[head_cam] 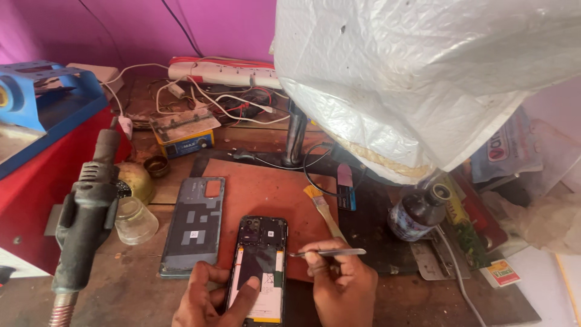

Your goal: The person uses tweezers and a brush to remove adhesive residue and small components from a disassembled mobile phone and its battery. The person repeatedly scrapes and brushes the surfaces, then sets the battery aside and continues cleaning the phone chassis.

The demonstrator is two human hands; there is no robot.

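An opened smartphone point(261, 254) lies back-side up on a reddish-brown mat point(266, 194), its battery and circuit boards exposed. My left hand point(209, 300) steadies the phone's lower left side, with the thumb pressed on the battery. My right hand point(342, 284) grips metal tweezers point(330, 252), whose tips point left and rest at the phone's right edge. The phone's removed grey back cover point(193, 227) lies inner side up just left of the phone.
A hot-air gun point(88, 212) stands at the left by a red and blue machine point(36, 151). A small brush point(324, 212), a dark bottle point(417, 215), a glass cup point(134, 221), a power strip point(224, 72) and a plastic-covered microscope point(417, 79) surround the mat.
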